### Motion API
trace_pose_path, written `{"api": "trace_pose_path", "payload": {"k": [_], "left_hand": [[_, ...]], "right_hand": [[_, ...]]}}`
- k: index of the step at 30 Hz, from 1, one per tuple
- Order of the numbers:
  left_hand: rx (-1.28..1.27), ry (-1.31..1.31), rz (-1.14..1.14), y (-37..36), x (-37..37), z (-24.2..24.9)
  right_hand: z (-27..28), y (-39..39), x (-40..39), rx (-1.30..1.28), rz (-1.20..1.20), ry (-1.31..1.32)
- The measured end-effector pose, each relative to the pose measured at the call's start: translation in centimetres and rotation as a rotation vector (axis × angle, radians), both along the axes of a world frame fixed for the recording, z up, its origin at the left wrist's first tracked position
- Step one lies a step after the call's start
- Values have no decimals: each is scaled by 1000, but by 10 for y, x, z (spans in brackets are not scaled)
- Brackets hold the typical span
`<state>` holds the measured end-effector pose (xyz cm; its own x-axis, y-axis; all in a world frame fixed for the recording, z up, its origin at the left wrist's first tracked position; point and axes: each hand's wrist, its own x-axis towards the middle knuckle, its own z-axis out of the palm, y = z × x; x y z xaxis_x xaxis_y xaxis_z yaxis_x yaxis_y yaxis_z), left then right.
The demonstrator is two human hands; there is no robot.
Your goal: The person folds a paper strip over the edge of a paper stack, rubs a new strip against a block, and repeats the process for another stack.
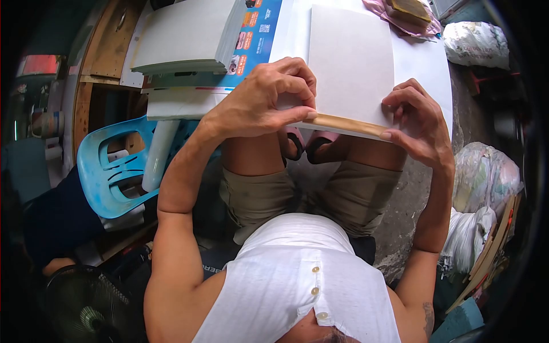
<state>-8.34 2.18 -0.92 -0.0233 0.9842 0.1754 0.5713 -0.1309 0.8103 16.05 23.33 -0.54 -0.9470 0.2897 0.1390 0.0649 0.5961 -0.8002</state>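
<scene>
A white rectangular board or sheet (351, 63) lies on the white tabletop, its near end at the table's front edge. Along that end runs a narrow tan strip (351, 124), smooth and slightly shiny. My left hand (271, 97) pinches the strip's left end between thumb and curled fingers. At the other end, my right hand (420, 120) has its thumb on the strip, with its fingers bent over the board's right edge. Both hands are closed. A stack of similar white sheets (186, 34) sits to the left of my left hand.
Under the stack is a blue printed sheet (260, 34). A brown block (409, 11) rests on pink cloth (389, 20) at the back right. A blue plastic chair (94, 163) stands left, with a fan (86, 303) below. Plastic bags (486, 177) and thin boards (494, 246) are at right.
</scene>
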Motion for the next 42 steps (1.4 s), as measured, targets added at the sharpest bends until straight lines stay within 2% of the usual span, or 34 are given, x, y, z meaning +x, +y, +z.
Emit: {"api": "trace_pose_path", "payload": {"k": [13,19,22,26,29,35,38,42], "left_hand": [[118,65,1,-1,5,-6],[83,46,116,-1,4,-5],[235,189,298,0,5,-9],[283,264,197,2,22,-3],[222,346,125,9,36,0],[128,360,93,16,42,4],[-6,306,125,21,43,7],[-39,328,167,25,47,6]], "right_hand": [[4,-5,0,8,-10,-25],[-1,-1,4,-203,-6,25],[-8,-3,7,-239,-41,86],[4,-23,1,127,-54,117],[3,-31,-7,201,-24,122],[2,-28,-19,193,50,65],[4,-26,-22,205,67,29],[11,-26,-26,198,72,-32]]}}
